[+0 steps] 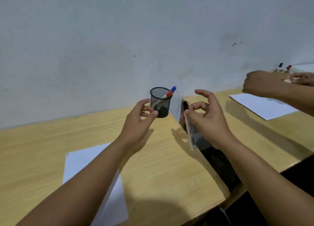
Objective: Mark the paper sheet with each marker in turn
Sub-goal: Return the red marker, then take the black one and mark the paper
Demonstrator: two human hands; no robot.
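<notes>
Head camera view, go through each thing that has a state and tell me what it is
Black marker: capped, held in right hand.
Left hand: open, at mesh cup.
Mesh cup: upright, holding red marker and blue marker, both capped.
Paper sheet: flat on desk.

You find no readable text; print on white black-capped marker barrel [190,132] too blurred.
</notes>
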